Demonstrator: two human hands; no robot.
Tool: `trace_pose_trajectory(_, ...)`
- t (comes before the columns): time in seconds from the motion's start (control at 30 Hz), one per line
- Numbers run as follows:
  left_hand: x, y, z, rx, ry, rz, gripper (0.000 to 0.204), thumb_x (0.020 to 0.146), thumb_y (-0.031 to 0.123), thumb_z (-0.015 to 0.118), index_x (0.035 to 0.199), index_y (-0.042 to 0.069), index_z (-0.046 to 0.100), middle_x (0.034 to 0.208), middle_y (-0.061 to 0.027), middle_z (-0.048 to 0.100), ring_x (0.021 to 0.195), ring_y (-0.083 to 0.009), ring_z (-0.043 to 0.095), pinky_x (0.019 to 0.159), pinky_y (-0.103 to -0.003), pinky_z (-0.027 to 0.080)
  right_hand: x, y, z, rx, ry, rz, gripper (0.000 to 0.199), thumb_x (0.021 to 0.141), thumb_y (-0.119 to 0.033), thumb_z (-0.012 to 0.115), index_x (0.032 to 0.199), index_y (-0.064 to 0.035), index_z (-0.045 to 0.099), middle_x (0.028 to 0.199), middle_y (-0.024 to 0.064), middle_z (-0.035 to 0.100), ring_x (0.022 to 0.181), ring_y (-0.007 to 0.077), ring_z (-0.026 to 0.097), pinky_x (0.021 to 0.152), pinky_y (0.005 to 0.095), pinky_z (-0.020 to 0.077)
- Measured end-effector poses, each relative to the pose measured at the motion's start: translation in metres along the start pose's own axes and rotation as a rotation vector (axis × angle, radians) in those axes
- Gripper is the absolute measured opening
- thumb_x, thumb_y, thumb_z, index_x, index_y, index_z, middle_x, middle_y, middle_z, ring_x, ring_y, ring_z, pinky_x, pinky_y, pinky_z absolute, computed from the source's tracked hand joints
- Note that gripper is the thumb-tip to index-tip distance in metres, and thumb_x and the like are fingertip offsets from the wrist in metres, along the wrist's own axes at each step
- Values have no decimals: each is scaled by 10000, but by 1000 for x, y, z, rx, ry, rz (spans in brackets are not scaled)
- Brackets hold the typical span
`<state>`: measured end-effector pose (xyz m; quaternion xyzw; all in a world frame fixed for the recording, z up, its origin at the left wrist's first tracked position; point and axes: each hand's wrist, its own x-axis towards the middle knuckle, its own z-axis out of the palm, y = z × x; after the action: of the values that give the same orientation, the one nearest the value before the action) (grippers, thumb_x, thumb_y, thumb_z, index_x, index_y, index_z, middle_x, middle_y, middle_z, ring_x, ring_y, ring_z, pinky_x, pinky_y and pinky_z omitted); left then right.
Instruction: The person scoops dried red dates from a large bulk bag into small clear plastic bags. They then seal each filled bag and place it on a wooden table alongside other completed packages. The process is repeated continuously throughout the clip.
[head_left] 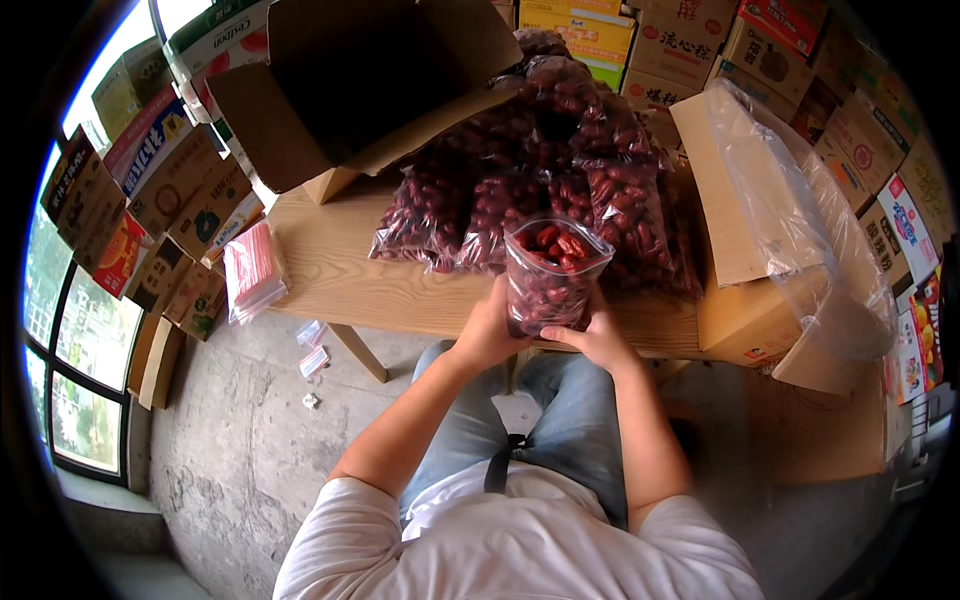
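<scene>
A clear zip bag of dried red dates (552, 290) stands upright between my hands at the table's near edge, its mouth gaping and dates showing at the top. My left hand (490, 328) is wrapped round its left side, fingers partly hidden behind the bag. On the other side my right hand (598, 335) grips the lower right, thumb across the front. Just beyond lies a heap of filled date bags (505, 205), stacked several high.
On the wooden table (330, 285), a pack of flat zip bags with red edges (252, 268) lies at the left. An open carton (280, 120) tilts at the back left; another carton with a plastic liner (765, 310) stands right. Small plastic bags (313, 358) lie on the concrete floor.
</scene>
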<state>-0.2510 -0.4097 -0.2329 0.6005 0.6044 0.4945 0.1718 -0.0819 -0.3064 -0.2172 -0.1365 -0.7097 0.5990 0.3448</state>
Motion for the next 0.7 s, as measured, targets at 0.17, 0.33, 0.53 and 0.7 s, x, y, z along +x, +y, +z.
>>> trace_pose_trajectory(0.17, -1, 8, -2, -93, 62, 20, 836, 609, 106, 868, 1283, 33, 379, 1074, -192, 640, 991, -398, 622, 809, -430, 507, 2, -3, 3, 157, 60, -1, 875, 657, -11, 844, 1387, -31, 361, 1318, 87, 509, 1200, 188, 506, 1010, 337, 421)
trace_pose_trajectory(0.33, -10, -10, -3, 16, 155, 134, 648, 626, 104, 868, 1165, 15, 519, 1018, -141, 630, 947, -294, 622, 835, -365, 503, 0, 5, -1, 144, 88, -30, 839, 649, 13, 839, 1363, -19, 398, 1288, 84, 536, 1188, 181, 513, 1005, 332, 424)
trace_pose_trajectory(0.53, -23, 0, -1, -146, 186, 31, 483, 683, 92, 838, 1081, -7, 582, 1020, -105, 622, 991, -183, 596, 878, -303, 468, -1, 4, 2, 142, 104, -25, 840, 642, 7, 843, 1359, -6, 405, 1287, 87, 537, 1181, 180, 513, 1006, 329, 419)
trace_pose_trajectory(0.7, -26, -7, -7, -173, 116, 77, 443, 706, 86, 824, 1065, -12, 584, 1019, -96, 623, 959, -166, 591, 855, -291, 464, -2, 7, 4, 113, 116, -40, 834, 644, -2, 843, 1355, -2, 407, 1291, 87, 528, 1191, 176, 497, 1016, 329, 407)
